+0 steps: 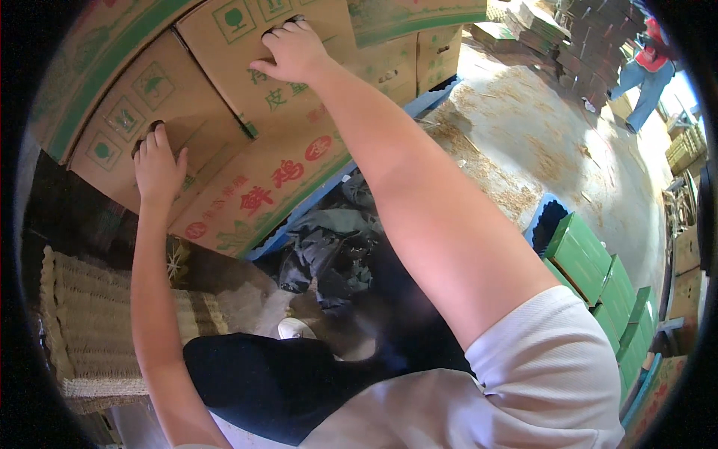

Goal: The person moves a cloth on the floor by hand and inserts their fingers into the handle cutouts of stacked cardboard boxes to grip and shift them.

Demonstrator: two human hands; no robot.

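Note:
Stacked cardboard cartons with green and red print stand before me. My left hand (157, 168) hooks its fingers into the hand hole of the left carton (207, 134), thumb outside on the cardboard. Farther right, my right hand (297, 53) has its fingers in the hand hole of the neighbouring carton (207, 42); its thumb lies against the face. A dark seam runs between these two. Beneath them is a lower carton (224, 224) bearing large red writing. The fingertips of both hands are hidden inside the holes.
A blue pallet (303, 216) edges the stack's base, beside a heap of dark cloth (331, 241). Stacked pulp trays (95, 325) stand at left, green boxes (580, 258) at right. A person in red (650, 56) is on the debris-strewn floor (516, 118).

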